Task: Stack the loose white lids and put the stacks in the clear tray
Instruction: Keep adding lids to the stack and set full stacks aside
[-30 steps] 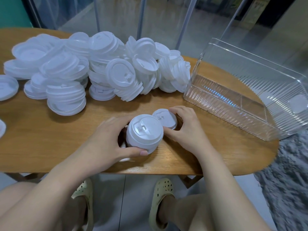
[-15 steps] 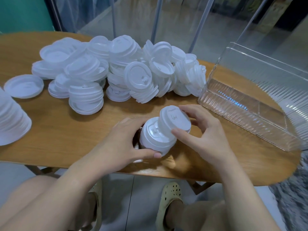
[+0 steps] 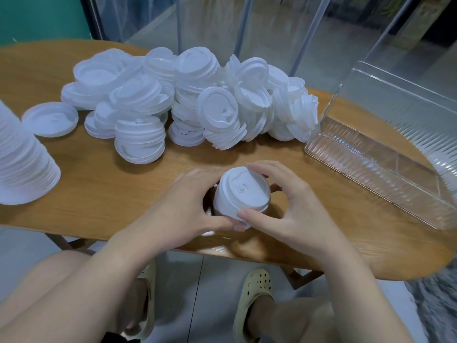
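Since half a second earlier, the smaller white plastic lid that the right hand [image 3: 294,209] had held tilted against the short stack of white plastic lids [image 3: 241,198] had dropped flat onto its top, so that one more lid counted as stacked. From the head camera, the only view, the left hand [image 3: 188,206] curled round the stack's left side with its thumb pressed at the lower front edge, while the right hand's fingers arched over the far rim and its thumb met the near rim, both hands gripping the stack between them. That stack stood on the oval wooden table [image 3: 103,189], near the front edge and well apart from the clear ribbed plastic tray [image 3: 371,159], which lay to the right and seemed to hold no lids. It looked squat, with stepped white rims and an embossed tab mark on its uppermost lid. Beyond it sprawled the big heap of loose white lids [image 3: 188,102], some nested in leaning rows, and a tall stack of white lids [image 3: 22,164] stood at the left edge. Judging by that heap, the task was far from finished.
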`<state>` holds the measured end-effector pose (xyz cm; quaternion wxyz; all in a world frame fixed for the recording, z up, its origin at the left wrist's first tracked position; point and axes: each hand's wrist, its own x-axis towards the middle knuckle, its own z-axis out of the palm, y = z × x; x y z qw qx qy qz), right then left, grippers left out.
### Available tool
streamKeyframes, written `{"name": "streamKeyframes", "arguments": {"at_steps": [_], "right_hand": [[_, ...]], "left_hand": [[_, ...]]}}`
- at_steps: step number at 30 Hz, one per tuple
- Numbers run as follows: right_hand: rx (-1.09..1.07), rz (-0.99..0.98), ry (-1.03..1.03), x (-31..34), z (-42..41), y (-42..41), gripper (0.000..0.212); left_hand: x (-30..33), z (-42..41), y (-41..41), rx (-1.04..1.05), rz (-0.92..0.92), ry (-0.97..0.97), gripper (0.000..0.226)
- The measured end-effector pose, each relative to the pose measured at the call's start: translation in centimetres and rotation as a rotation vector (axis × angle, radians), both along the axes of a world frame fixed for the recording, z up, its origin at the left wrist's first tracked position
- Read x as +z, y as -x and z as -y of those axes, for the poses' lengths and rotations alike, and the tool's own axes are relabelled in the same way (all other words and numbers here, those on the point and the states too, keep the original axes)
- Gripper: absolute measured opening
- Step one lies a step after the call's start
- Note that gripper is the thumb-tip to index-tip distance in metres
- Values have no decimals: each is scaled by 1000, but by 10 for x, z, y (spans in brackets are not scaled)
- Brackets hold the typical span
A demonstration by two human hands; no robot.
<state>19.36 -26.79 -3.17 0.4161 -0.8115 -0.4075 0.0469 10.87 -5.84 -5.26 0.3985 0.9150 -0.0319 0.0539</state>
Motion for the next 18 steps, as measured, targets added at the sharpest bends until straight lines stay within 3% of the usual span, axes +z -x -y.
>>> {"name": "streamKeyframes", "arguments": {"at_steps": [18], "right_hand": [[-114,-80,53,2,-41,27,64]], "left_hand": [[0,-31,19,46,69,-35,63]]}}
